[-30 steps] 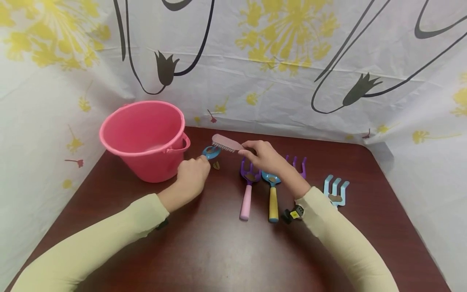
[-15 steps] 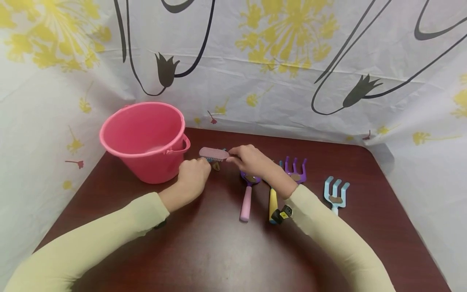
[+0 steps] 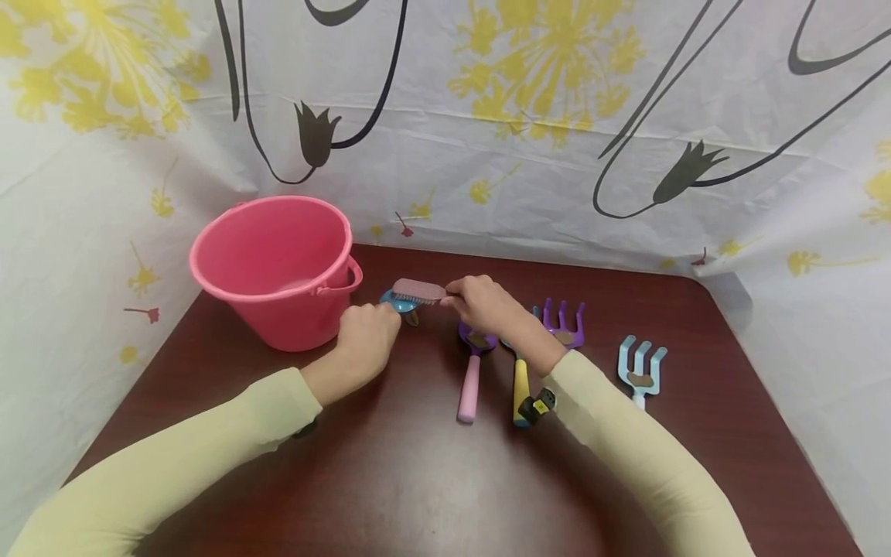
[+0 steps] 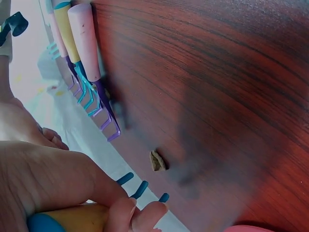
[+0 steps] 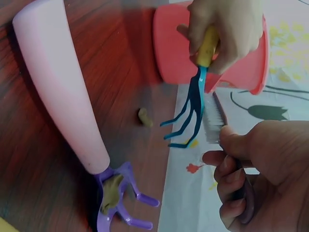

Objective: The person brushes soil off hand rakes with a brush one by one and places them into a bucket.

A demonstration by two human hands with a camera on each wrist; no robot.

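Observation:
My left hand (image 3: 366,336) grips the yellow handle (image 4: 77,217) of a small garden hand rake, whose blue tines (image 5: 187,118) are raised above the table beside the bucket. In my right hand (image 3: 483,303) is a pink brush (image 3: 419,289), held by its handle with the bristles (image 5: 212,116) facing the rake. Bristles and rake head overlap in the head view. Beneath them, a small brown lump (image 4: 157,161) lies on the tabletop.
A pink bucket (image 3: 299,329) stands at the back left. Right of my hands lie a purple rake with a pink handle (image 3: 469,387), a yellow-handled blue one (image 3: 520,379), another purple rake (image 3: 565,337) and a light blue one (image 3: 639,367), some bearing brown patches.
The brush came down and left onto the rake head, then slid back a little to the right. My left hand stays in nearly the same place.

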